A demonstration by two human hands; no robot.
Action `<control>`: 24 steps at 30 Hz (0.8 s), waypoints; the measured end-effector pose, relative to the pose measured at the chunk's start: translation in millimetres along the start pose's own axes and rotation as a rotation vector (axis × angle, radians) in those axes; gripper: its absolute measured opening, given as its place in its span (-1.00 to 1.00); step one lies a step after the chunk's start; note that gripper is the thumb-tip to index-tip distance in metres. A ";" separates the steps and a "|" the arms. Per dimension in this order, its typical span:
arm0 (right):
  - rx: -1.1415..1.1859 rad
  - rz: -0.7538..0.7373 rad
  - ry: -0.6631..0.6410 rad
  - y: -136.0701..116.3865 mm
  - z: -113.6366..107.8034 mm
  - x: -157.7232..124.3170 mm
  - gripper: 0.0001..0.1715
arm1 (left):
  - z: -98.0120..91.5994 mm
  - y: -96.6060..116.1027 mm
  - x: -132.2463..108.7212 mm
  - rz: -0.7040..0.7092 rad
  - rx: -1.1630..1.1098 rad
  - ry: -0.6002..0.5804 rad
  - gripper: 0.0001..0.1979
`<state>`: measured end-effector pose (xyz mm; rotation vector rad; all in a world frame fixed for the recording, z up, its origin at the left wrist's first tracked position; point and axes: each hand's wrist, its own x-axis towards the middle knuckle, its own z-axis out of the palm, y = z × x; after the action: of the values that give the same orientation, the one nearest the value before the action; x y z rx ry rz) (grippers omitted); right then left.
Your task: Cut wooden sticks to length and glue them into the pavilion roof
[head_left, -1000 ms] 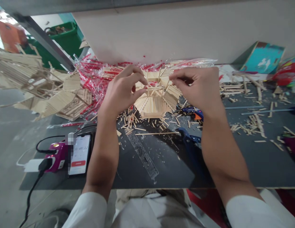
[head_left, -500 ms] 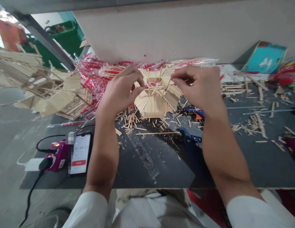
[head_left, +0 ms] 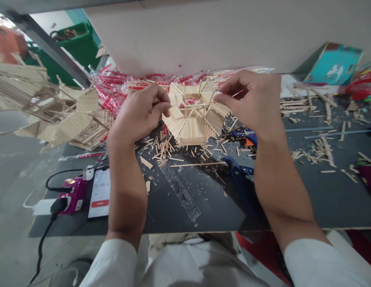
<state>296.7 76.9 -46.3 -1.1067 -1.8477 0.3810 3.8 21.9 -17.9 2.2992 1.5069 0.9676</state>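
Note:
A small many-sided roof model of thin wooden sticks [head_left: 193, 121] sits on the dark table [head_left: 322, 199]. My left hand [head_left: 140, 113] is closed, with thumb and fingers pinching the model's left edge. My right hand [head_left: 252, 101] is curled in a pinch at the model's upper right, on a thin stick [head_left: 211, 99] that stands out of the model. Cut stick bits [head_left: 164, 149] lie scattered below the model.
A clear ruler [head_left: 181, 191] lies in front of the model, with a blue glue gun [head_left: 239, 171] to its right. A phone [head_left: 99, 194] and a pink charger [head_left: 70, 196] lie at the left edge. Larger stick structures [head_left: 68, 119] and red-and-clear wrappers [head_left: 113, 89] fill the back left.
Both hands stay on the model. My left fingers have closed tighter on its left edge. The view has tilted, so everything sits slightly higher.

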 end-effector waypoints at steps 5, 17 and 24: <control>-0.065 -0.006 -0.045 -1.8 -8.0 1.0 -0.82 | -7.3 0.8 -3.6 -0.027 0.046 -0.013 -0.83; -0.142 -0.048 -0.093 4.7 -25.1 5.5 -0.75 | -13.4 2.9 -2.0 -0.137 0.140 -0.099 -0.85; -0.072 -0.044 0.078 3.8 -42.4 7.4 -0.77 | -14.6 -10.6 -2.3 -0.234 0.248 -0.018 -0.88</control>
<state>332.5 77.4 -22.1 -1.1122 -1.8256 0.2444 -13.8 22.3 -13.2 2.2110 1.9305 0.7317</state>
